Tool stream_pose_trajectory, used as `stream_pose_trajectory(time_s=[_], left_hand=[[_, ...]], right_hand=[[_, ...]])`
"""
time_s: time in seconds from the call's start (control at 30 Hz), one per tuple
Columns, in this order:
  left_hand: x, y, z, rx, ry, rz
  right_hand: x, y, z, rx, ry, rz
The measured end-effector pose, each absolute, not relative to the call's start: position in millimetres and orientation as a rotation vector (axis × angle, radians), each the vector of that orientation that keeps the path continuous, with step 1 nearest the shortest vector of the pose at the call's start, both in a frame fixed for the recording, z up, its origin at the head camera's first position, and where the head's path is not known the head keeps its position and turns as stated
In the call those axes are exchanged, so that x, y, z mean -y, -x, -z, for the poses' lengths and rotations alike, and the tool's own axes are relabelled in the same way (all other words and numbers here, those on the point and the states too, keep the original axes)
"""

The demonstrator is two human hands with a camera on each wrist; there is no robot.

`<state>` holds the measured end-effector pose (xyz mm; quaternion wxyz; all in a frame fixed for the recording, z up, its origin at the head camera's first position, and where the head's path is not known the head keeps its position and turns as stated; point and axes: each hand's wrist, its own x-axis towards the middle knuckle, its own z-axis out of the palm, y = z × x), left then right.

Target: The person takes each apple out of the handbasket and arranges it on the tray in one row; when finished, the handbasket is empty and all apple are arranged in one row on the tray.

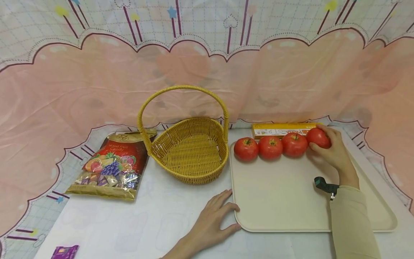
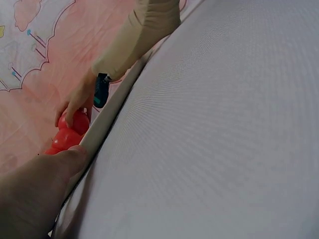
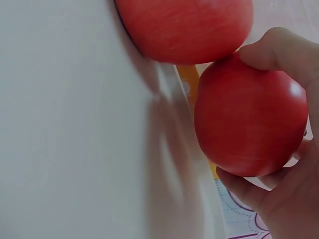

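My right hand (image 1: 334, 149) grips a red apple (image 1: 318, 138) at the right end of a row along the back of the beige tray (image 1: 278, 201). In the right wrist view, thumb and fingers lie around this apple (image 3: 251, 117), which touches the neighbouring apple (image 3: 187, 27). Further left in the row are three more red apples: one beside it (image 1: 294, 144), a middle one (image 1: 270, 148) and a leftmost one (image 1: 246, 149). At the tray's front left corner, my left hand (image 1: 210, 219) touches the rim with relaxed, spread fingers; the left wrist view shows its thumb (image 2: 72, 157) by the edge.
A yellow wicker basket (image 1: 194, 176) with a tall handle stands left of the tray. Further left lies a bag of mixed fruit candy (image 1: 113, 165). A purple wrapped candy (image 1: 65, 251) is at the front left. Behind the apples lies a yellow and white box (image 1: 268, 130), before a patterned cloth backdrop.
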<state>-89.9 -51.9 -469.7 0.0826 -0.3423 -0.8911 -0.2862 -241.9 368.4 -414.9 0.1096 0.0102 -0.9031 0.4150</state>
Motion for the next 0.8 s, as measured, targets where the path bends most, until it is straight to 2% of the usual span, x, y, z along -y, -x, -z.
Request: stream_pose_trajectory(time_s=[0.8], left_hand=[[52.2,89.8,470.3,2.658,1.018,0.854]], right_hand=[[-375.6,242.6,421.7,2.827,-0.051,-1.165]])
